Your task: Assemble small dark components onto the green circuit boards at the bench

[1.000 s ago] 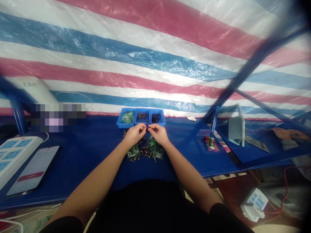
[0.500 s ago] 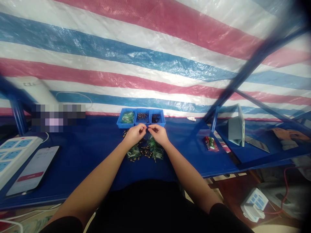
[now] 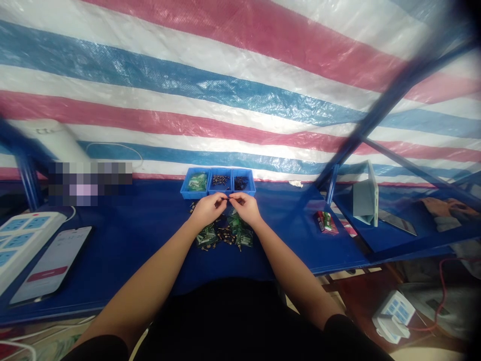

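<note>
Backdrop: striped red, white and blue woven plastic sheet [image 3: 240, 100] is hanging behind a deep blue bench top [image 3: 131, 235], filling the view from 9 through 12 to 3 o'clock.
Held thing: small dark slender piece [image 3: 226, 198] is sitting in the air just above the bench top, at 12 o'clock from the person, bridging the two sets of fingertips; it is too small to tell what it is made of.
Long axis: the small dark slender piece is lying roughly level, running 9 to 3 o'clock, with one end pointing into each hand.
Left grip: the left hand [image 3: 208, 209] is pinching the 9 o'clock end, thumb and forefinger closed on it, the other fingers curling under.
Right grip: the right hand [image 3: 246, 208] is pinching the 3 o'clock end the same way, fingers closed tight.
Nearness: neither hand is standing nearer; both are touching the piece, knuckles almost meeting.
Below: loose heap of green packets and small coppery bits [image 3: 224, 234] is lying at 6 o'clock of the piece, partly under the wrists.
Beyond: row of three small blue plastic bins [image 3: 188, 192] is sitting at 12 o'clock, just past the fingertips, one showing green packets, two showing dark bits.
Left flank: black smartphone with a lit screen [image 3: 50, 263] and white power strip [image 3: 18, 238] are lying at 9 o'clock, well apart.
Right flank: small red and green box [image 3: 326, 222] and grey folded stand [image 3: 366, 195] are sitting at 3 o'clock; another person's hand [image 3: 445, 206] is resting farther out.
</note>
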`<action>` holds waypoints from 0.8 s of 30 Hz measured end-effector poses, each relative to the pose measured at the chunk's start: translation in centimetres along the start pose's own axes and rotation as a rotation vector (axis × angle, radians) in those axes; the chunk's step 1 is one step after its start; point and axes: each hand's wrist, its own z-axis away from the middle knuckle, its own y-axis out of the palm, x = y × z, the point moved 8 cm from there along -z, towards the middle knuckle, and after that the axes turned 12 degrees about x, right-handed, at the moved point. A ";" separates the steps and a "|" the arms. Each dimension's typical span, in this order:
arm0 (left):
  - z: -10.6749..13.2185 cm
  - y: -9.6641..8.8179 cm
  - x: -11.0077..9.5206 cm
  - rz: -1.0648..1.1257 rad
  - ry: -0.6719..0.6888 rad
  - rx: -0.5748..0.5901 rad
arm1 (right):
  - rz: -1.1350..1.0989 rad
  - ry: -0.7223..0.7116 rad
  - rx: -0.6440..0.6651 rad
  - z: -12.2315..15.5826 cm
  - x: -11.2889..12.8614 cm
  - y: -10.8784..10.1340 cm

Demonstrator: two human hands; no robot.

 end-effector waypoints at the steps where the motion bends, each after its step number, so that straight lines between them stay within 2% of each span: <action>1: 0.0 0.0 0.0 0.006 0.002 0.003 | 0.000 0.000 0.001 0.0 0.0 0.0; 11: 0.0 0.1 0.1 -0.006 -0.002 -0.008 | 0.011 0.015 0.009 0.0 0.1 0.1; 17: 0.0 -0.1 -0.3 -0.022 0.041 -0.025 | 0.015 0.025 0.013 0.0 0.2 0.2; 24: 0.0 -0.3 -0.3 -0.010 0.006 -0.011 | 0.009 0.012 0.009 0.1 0.5 0.0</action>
